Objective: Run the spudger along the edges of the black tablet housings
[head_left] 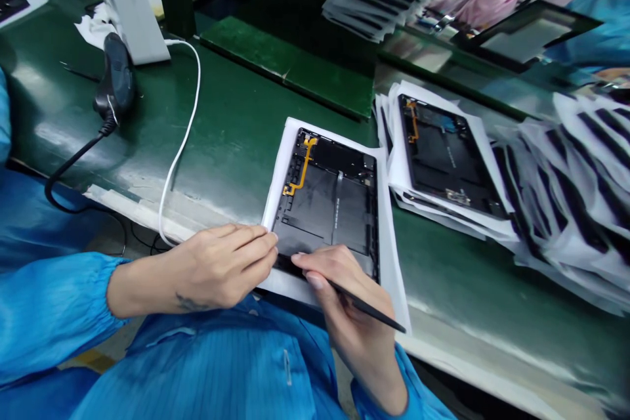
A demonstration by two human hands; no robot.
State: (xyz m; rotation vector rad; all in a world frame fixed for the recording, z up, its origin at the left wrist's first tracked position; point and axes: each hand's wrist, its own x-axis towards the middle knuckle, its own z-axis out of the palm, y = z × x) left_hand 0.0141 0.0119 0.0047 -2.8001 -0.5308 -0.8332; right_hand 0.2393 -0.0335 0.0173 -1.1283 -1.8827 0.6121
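In front of me a black tablet housing [322, 210] lies inner side up on a white foam sheet [394, 275], with an orange flex cable [306, 167] along its left side. My left hand [231, 262] is at the housing's near left corner, fingers together and curled over the edge; its fingertips are partly hidden. My right hand [352, 295] is closed around a slim black tool, probably tweezers [367, 307], its thin end pointing back to the right. The thumb and forefinger are over the housing's near edge, where the tool's working tip is hidden.
To the right, a second tablet housing [450, 151] tops a stack of white sheets, beside more wrapped pieces [556, 190]. A black handheld device [115, 75] and a white cable [194, 105] lie left. Behind is a green board [290, 62]; other people sit across and at left.
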